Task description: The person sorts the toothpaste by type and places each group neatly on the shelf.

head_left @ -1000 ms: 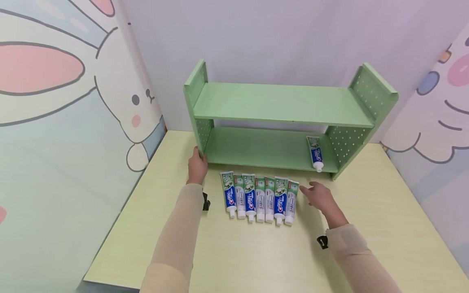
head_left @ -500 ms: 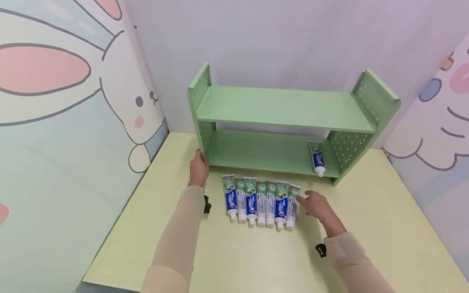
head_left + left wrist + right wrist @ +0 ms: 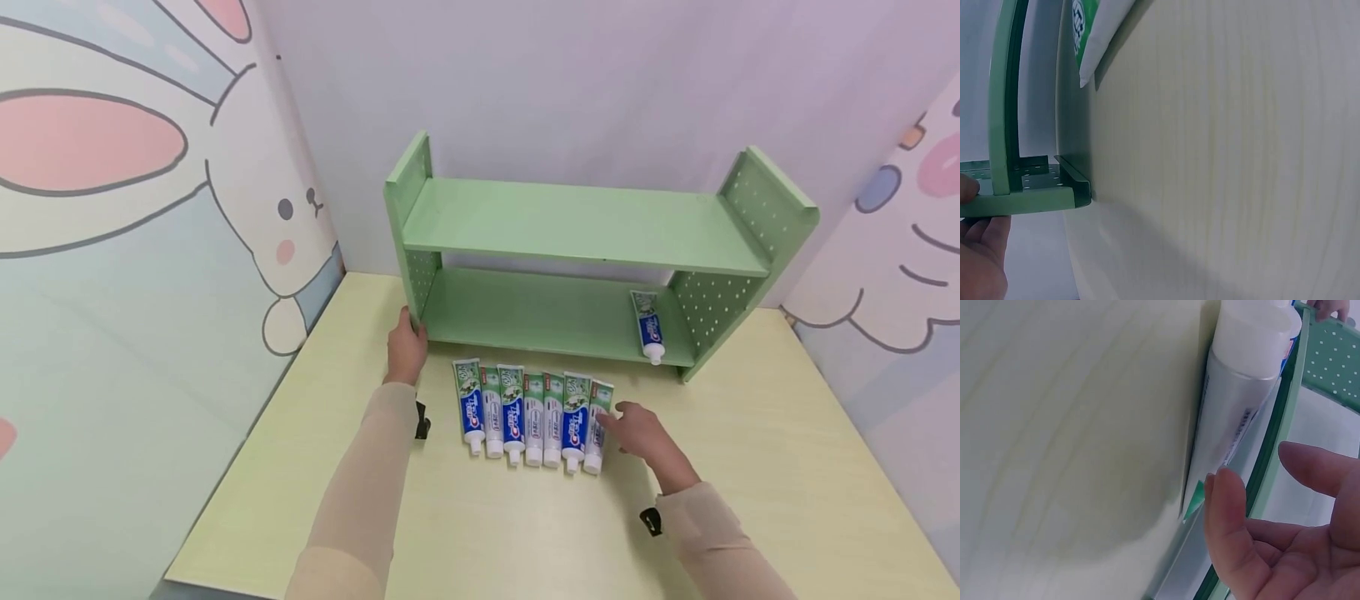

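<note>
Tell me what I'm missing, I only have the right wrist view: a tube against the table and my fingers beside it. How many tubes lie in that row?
Observer: Seven toothpaste tubes lie side by side on the table, caps toward you.
Operator: Which one is my right hand at?
Observer: The right hand touches the rightmost tube of the row with its fingertips.
Operator: And my left hand?
Observer: The left hand holds the front left upright of the green shelf.
Operator: Anything on the shelf?
Observer: One tube lies on the lower level at its right end; the upper level is bare.
</note>
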Demonstrator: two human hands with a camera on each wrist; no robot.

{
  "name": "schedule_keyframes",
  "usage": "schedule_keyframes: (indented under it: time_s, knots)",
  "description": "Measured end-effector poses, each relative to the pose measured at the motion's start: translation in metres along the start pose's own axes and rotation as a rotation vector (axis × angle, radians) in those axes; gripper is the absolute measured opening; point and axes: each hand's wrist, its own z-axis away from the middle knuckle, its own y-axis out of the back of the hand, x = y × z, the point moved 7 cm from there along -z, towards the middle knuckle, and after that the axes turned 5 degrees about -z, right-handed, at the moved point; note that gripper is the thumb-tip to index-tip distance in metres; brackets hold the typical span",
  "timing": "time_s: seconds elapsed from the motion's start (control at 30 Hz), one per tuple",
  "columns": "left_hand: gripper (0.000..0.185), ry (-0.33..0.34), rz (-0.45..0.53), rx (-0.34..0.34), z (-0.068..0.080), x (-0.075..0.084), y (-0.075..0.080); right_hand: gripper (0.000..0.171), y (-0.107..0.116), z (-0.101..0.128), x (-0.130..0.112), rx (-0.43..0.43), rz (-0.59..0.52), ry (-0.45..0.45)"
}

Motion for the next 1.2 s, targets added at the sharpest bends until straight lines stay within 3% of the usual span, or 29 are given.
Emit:
schedule_keyframes:
  time_s: [0.53, 0.67, 0.83, 1.0, 1.2]
  knots:
    - [0.036, -0.014, 0.015, 0.011, -0.002, 0.003, 0.002, 0.061, -0.013, 0.002, -0.004, 0.004, 0.028, -0.02]
    - [0.037, -0.021, 0.025, 0.002, 0.001, 0.003, 0.002, 0.053, -0.02, 0.002, -0.002, 0.002, 0.025, -0.006]
    - [0.035, -0.011, 0.002, 0.002, 0.006, -0.004, 0.003, 0.04, -0.031, 0.005, -0.002, -0.029, -0.007, 0.013]
    - [0.035, -0.021, 0.002, 0.009, 0.006, -0.006, 0.003, 0.047, -0.033, 0.008, -0.005, -0.051, -0.024, 0.008]
    - [0.035, -0.04, 0.01, 0.02, 0.001, 0.0, 0.002, 0.041, -0.031, 0.006, -0.002, -0.052, -0.089, 0.002]
